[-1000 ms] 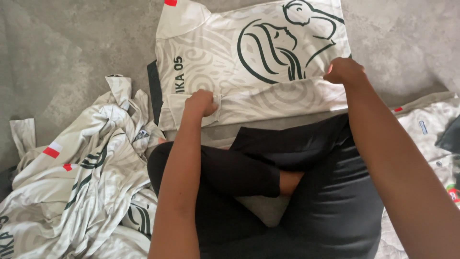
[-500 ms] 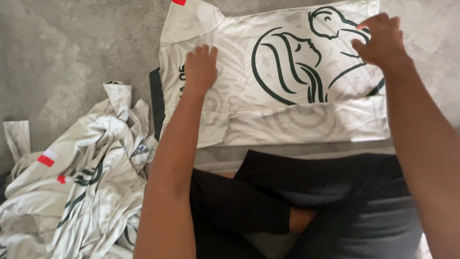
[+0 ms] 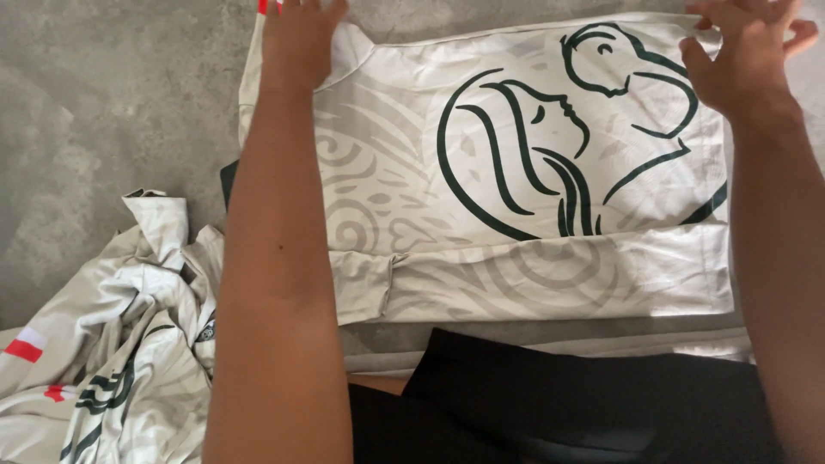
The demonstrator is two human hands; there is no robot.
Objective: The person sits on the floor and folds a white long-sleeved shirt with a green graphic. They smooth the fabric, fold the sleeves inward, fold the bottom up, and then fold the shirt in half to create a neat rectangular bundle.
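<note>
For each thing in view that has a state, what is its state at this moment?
Shirt: spread flat on the floor, lower edge folded up, print facing up.
Pile: crumpled, unfolded, beside the shirt.
Left hand: open, on the shirt's far left corner.
Right hand: open, fingers spread, at the far right corner.

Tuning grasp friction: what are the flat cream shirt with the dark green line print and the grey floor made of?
Flat cream shirt with dark green line print: seemingly thin, smooth synthetic knit; faint sheen, soft creases, dyed-in swirls. Grey floor: probably bare concrete, matt and mottled.
</note>
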